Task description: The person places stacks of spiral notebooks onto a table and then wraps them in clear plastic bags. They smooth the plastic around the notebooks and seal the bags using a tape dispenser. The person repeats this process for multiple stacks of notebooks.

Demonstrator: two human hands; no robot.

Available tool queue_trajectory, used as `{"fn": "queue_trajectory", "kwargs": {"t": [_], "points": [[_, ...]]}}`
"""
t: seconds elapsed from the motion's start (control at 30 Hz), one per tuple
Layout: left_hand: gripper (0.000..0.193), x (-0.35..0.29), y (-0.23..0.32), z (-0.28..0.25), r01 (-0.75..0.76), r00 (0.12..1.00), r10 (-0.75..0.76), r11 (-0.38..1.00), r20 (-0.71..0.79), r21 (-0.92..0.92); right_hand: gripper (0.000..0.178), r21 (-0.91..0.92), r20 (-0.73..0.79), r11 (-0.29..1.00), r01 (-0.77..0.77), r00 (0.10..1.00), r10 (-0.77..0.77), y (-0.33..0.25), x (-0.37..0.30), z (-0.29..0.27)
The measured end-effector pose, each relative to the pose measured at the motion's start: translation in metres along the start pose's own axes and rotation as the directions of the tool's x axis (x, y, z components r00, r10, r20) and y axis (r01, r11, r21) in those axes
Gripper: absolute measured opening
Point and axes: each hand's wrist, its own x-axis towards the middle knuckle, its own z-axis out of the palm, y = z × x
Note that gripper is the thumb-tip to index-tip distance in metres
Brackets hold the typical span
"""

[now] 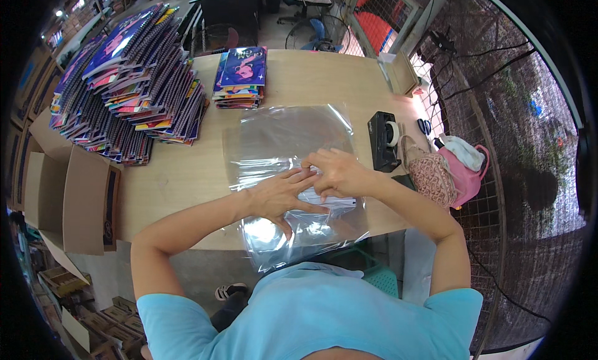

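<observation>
A pile of clear plastic sheets or bags [293, 132] lies at the front middle of the table, its near end hanging over the edge. On it rests a stack of white paper slips [339, 202], partly hidden under my hands. My left hand [277, 196] lies over the slips with its fingers spread. My right hand [339, 173] is just right of it, fingers curled and closed near the left fingertips. What those fingers pinch, if anything, is hidden.
Tall piles of spiral notebooks [134, 80] fill the left of the table, with a smaller notebook stack [243, 73] beside them. A black tape dispenser [383, 142] and a pink bag [461, 173] sit on the right. An open cardboard box [84, 198] stands at the left edge.
</observation>
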Motion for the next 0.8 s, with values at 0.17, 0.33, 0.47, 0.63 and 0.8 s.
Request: {"fn": "queue_trajectory", "kwargs": {"t": [0.17,0.33,0.47,0.63,0.8], "points": [[0.092,0.001,0.001,-0.004,0.048,0.999,-0.048,0.999,0.016,0.001,0.034,0.086,-0.231,0.994,-0.070,0.969,0.088,0.011,-0.010,0.031],[0.079,0.009,0.058,0.043,0.401,0.899,-0.333,0.887,-0.283,0.230,0.100,0.554,-0.311,0.756,-0.347,0.756,0.576,-0.001,-0.020,0.060],[0.065,-0.030,0.099,0.159,0.270,0.958,-0.238,0.934,-0.158,0.232,0.125,0.479,-0.167,0.685,-0.549,0.709,0.685,-0.001,-0.013,0.052],[0.060,-0.053,0.098,0.067,0.415,0.792,-0.408,0.905,-0.454,-0.091,0.125,0.400,-0.150,0.697,-0.595,0.708,0.690,0.010,-0.019,0.061],[0.070,-0.022,0.035,0.015,0.345,0.899,-0.296,0.933,-0.323,0.105,0.112,0.382,-0.136,0.703,-0.600,0.716,0.685,0.017,-0.016,0.063]]}}
